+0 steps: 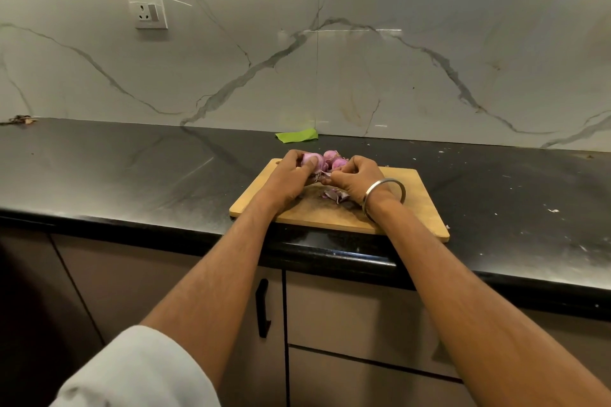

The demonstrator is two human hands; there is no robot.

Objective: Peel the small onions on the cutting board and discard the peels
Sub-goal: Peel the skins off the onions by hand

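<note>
We're mid-peel here: our left hand point(292, 172) has its grip curled round one small onion point(310, 160) at the far edge of the cutting board point(410, 205), while our right hand point(355, 177) pinches a strip of skin point(322, 177) coming off it. Two more onions point(334, 158) sit just behind, touching. Next we'd guess a steady pull toward us, then gathering the loose peels point(334, 195) under our wrists. The board overhangs the counter point(132, 168) front lip a bit, with plenty of open room left and right.
</note>
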